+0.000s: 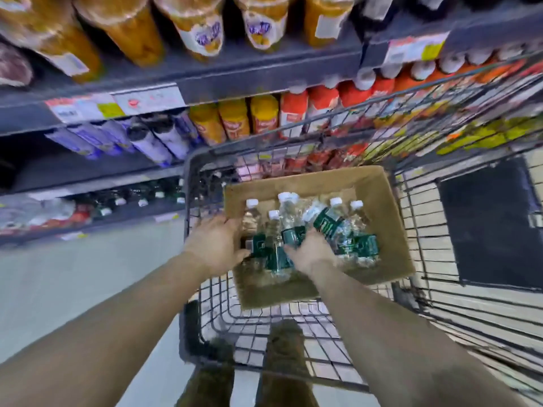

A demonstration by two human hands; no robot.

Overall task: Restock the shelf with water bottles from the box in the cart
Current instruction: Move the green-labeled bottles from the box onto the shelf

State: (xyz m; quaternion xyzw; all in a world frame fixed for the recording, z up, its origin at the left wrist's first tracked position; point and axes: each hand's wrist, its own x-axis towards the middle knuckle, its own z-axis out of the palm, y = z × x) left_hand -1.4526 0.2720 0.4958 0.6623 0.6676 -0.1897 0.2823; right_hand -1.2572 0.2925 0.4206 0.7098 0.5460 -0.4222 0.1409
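- Fingers of the left hand [216, 245] curl over the near-left wall of the open brown cardboard box [390, 230].
- Right hand [313, 251] fingers wrap a clear plastic water bottle with a green label [292, 235].
- More bottles lie inside the box, in the black wire cart [202, 289].
- Grey shelf [88, 177] stands to the left.

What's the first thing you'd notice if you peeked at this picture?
Two bare arms reach into a cardboard box sitting in a wire cart, where water bottles with white caps and green labels lie jumbled. Above, shelves hold bright orange bottles and red bottles.
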